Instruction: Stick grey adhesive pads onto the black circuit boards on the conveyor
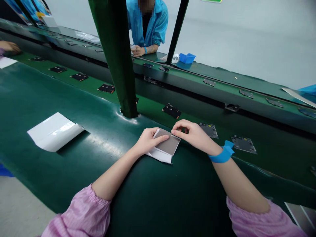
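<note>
My left hand (150, 140) is closed on a grey rectangular sheet with a white border (169, 144), its thumb lying across the grey face. A white backing sheet (160, 155) sticks out below it, over the green mat. At the grey sheet's upper right corner, my right hand (189, 131) pinches with thumb and forefinger; whether it grips the edge or some thin piece is too small to tell. A blue band (223, 153) circles my right wrist. Just beyond my right hand lies a dark flat electronic part (209, 129).
A curled white sheet (55, 131) lies on the mat at left. Dark flat parts (171, 111) line the green belt. A green post (120, 65) rises ahead of my hands. Across the line stands a co-worker in blue (158, 23) near a blue bin (187, 58). Grey sheets (300, 214) lie at lower right.
</note>
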The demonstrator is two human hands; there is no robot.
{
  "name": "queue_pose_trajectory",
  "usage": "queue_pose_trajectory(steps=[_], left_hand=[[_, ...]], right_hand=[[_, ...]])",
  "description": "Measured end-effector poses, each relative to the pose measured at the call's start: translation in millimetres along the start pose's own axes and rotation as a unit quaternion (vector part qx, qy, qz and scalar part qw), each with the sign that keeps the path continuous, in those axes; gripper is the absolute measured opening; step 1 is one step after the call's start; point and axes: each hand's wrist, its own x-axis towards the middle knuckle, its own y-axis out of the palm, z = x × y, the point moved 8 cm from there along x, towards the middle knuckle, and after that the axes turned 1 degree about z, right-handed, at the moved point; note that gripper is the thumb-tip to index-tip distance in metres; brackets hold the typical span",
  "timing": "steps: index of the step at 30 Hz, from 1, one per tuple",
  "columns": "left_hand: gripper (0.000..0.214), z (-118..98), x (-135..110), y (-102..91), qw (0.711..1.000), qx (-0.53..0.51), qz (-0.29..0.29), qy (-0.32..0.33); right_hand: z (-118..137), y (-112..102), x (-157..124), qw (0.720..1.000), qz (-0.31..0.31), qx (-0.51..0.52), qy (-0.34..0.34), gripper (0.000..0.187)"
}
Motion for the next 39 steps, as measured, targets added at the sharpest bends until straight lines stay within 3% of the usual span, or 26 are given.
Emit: queue_pose_trajectory(steps=[5, 13, 16, 21, 24, 27, 33, 39], left_hand=[[0.031, 0, 0, 0.2, 1.000, -0.007, 0.001, 0.003], [0.031, -2, -1, 1.0, 1.000, 0.001, 0.006, 0.002], [0.032, -2, -1, 1.1, 1.000, 0.006, 0.008, 0.006], [0.032, -1, 0, 0.5, 1.000, 0.003, 0.009, -0.001], [0.032, 0, 0, 0.2, 1.000, 0.002, 0.010, -0.005], [0.032, 1, 0, -0.1, 1.000, 0.007, 0.010, -0.006], [0.030, 0, 0, 0.5, 1.000, 0.004, 0.014, -0.008], [0.030, 0, 0, 0.6, 1.000, 0.009, 0.013, -0.010]], right_hand=[[0, 4, 0, 1.000, -0.003, -0.004, -0.005, 0.016], [7, 12, -2, 0.998, 0.040, -0.028, -0.035, 0.020], [3, -1, -2, 0.998, 0.016, -0.039, -0.039, 0.025], [-55, -53, 17, 0.993, -0.089, -0.075, 0.021, 0.034], [-104, -63, 38, 0.990, -0.050, -0.102, 0.083, 0.034], [-133, -66, 54, 0.987, -0.007, -0.127, 0.102, 0.034], [-152, -73, 59, 0.978, 0.042, -0.156, 0.134, 0.039], [-159, -73, 53, 0.972, 0.053, -0.179, 0.142, 0.038]])
